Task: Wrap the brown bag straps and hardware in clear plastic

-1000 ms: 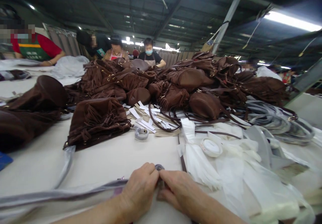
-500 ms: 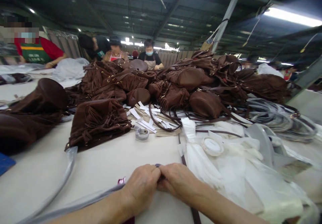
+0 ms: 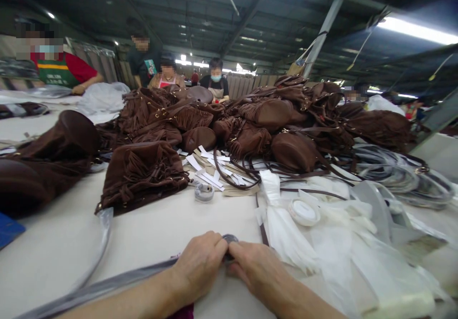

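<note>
My left hand (image 3: 202, 259) and my right hand (image 3: 255, 264) meet at the near middle of the table, fingers closed. Between their fingertips is the small grey coiled end of a plastic-wrapped strap (image 3: 229, 239). Its long grey length (image 3: 118, 281) runs from beside my left hand to the lower left, under my left forearm. The inner side of the coil is hidden by my fingers. A scrap of purple cloth (image 3: 184, 312) shows under my left wrist. Beyond my hands lies another small grey coil (image 3: 204, 192) on the tabletop (image 3: 150, 235).
Brown fringed bags (image 3: 274, 113) are heaped across the back, with one bag (image 3: 143, 175) nearer on the left. White paper strips (image 3: 209, 168) lie before the heap. At right are white plastic bags (image 3: 332, 233), a tape roll (image 3: 304, 211) and wrapped coils (image 3: 397, 171). Several people stand beyond.
More of the grey coil now shows above my fingertips. The view has shifted slightly, and my right wrist lies a little lower. At the back left, a person in dark clothes has straightened up.
</note>
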`<state>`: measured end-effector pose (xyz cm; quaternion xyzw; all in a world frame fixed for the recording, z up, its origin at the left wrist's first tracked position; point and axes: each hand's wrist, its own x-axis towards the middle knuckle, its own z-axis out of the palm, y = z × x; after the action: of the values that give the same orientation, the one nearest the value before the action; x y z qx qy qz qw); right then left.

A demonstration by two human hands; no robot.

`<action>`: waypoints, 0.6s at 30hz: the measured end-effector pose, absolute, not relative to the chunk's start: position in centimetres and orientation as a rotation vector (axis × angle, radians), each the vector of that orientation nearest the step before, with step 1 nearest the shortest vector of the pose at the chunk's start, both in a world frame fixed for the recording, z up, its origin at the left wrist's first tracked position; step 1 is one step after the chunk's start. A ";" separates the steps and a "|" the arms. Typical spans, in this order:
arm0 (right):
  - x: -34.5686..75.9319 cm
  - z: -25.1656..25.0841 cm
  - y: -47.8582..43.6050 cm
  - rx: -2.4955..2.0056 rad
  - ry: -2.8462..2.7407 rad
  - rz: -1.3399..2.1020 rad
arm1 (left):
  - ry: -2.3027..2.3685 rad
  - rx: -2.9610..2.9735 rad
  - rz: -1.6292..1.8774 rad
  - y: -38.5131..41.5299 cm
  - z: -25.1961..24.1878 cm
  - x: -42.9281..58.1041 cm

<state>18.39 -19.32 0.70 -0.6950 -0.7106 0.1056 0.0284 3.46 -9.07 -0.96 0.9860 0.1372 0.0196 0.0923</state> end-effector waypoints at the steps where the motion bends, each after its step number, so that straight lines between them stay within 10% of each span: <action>1: 18.5 0.1 -19.3 -2.096 -2.183 0.332 | 0.367 2.911 0.050 -8.8 -0.6 3.3; 18: 20.1 -0.2 -18.3 -1.966 -2.402 0.148 | 0.250 2.928 0.131 -8.2 -1.3 2.7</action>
<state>20.11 -18.33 -0.15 -0.6326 -0.7728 0.0477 0.0170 2.69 -8.23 -1.35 0.9904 0.0846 0.0445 0.1001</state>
